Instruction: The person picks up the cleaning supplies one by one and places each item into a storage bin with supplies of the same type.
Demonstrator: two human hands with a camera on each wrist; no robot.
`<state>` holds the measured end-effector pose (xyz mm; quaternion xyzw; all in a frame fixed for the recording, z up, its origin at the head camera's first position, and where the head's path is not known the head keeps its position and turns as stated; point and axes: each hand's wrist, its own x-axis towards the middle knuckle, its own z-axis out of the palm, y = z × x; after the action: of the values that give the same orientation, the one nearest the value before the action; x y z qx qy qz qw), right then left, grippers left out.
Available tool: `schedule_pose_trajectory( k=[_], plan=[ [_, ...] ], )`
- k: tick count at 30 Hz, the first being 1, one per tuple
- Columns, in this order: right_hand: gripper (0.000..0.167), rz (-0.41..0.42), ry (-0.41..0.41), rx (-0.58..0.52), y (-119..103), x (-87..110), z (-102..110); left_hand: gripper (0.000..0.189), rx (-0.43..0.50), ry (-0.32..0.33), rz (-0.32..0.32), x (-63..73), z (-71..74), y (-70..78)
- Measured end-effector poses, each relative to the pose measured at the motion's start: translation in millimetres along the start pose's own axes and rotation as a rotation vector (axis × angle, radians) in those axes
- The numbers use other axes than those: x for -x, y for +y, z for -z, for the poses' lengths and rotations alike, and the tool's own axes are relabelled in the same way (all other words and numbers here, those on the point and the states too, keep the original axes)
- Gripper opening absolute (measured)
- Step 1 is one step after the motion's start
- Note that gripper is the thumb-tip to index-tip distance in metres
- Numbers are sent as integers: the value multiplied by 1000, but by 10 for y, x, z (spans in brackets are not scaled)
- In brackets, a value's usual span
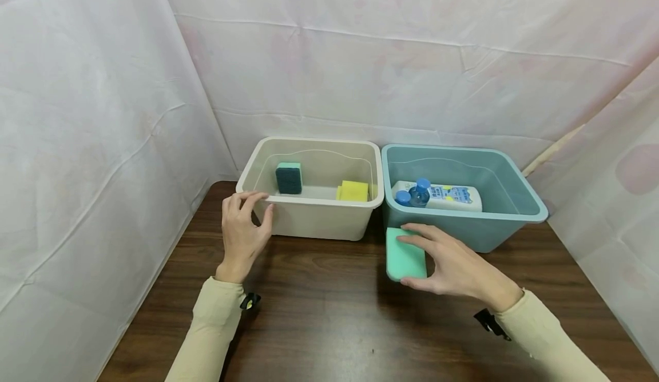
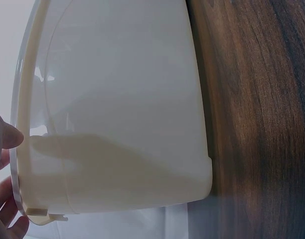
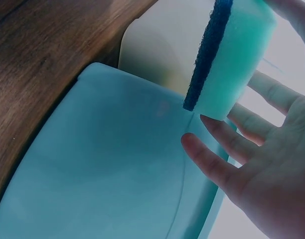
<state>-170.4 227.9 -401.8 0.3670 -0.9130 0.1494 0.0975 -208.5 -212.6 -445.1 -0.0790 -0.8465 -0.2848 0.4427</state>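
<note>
A green sponge (image 1: 405,254) with a dark scouring layer (image 3: 208,55) is held between the thumb and fingers of my right hand (image 1: 447,261), in front of the blue bin (image 1: 453,217). The lower fingers spread loosely beside it in the right wrist view. My left hand (image 1: 242,233) grips the front left corner of the cream bin (image 1: 314,219), its fingers curled at the rim (image 2: 24,114). Inside the cream bin are another green sponge with a dark face (image 1: 289,178) and a yellow sponge (image 1: 354,191).
The blue bin stands right of the cream one and contains a white labelled bottle (image 1: 453,197) and blue-capped bottles (image 1: 421,194). Both bins are on a dark wooden table (image 1: 329,307). Pale cloth (image 1: 381,73) hangs behind and at the sides.
</note>
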Motion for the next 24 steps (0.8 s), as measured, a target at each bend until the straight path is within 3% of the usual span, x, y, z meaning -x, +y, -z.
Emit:
schedule_pose_trajectory(
  k=[24],
  plan=[
    [78, 42, 3, 24, -33, -50, 152, 22, 2, 1, -7, 0, 1, -4]
  ],
)
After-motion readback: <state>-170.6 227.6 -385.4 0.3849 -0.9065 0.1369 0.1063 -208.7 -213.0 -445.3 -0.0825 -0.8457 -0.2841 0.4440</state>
